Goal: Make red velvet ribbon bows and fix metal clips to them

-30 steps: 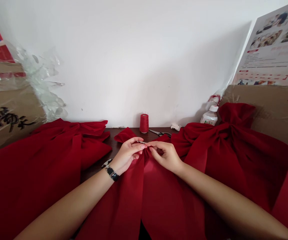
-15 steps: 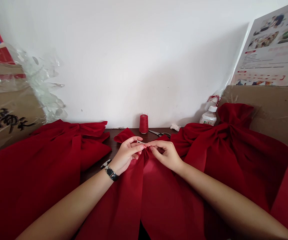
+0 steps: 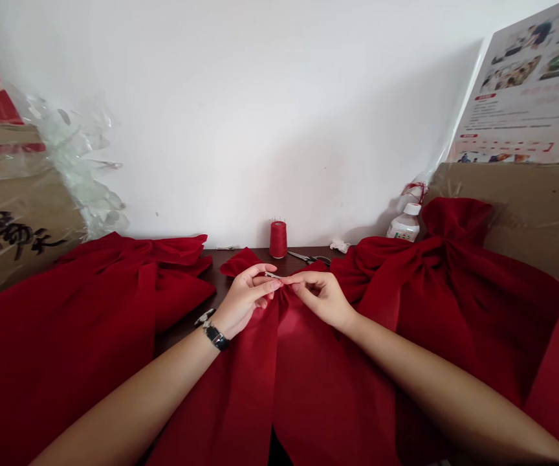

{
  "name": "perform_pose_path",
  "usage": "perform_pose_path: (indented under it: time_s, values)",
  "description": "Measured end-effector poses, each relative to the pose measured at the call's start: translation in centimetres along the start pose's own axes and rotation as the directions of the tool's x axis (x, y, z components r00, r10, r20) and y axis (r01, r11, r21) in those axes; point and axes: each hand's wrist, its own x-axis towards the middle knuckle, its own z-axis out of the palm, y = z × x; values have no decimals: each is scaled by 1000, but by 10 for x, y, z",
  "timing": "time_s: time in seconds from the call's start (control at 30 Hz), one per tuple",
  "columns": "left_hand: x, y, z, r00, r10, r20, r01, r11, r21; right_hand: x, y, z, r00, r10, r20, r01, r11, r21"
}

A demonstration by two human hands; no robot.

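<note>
A large red fabric bow lies in front of me, its long tails hanging toward me. Over its gathered middle, my left hand pinches a slim silver metal piece, which looks like a pin or clip, between thumb and fingers. From the other side, my right hand is closed, thumb against fingers, with its index fingertip at the piece's right end. What lies between the right fingertips is hidden.
A cone of red thread with needles on top stands by the wall, scissors beside it. Other red bows lie left and right. A white-capped bottle stands near cardboard boxes on the right. Another metal piece lies behind.
The hands stay almost in place over the bow's middle. My right fingers have shifted slightly at the metal piece, and the view has moved a little.
</note>
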Motion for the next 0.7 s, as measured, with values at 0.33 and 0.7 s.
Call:
perform_pose_path:
  time_s: [0.33,0.7]
  values:
    - [-2,1,0,1000,8,11,-8,1000,-4,3,-5,-3,991,125,45,-132,972,194]
    - [-3,2,2,999,51,21,-52,995,89,6,-1,-3,990,139,-6,-139,989,45]
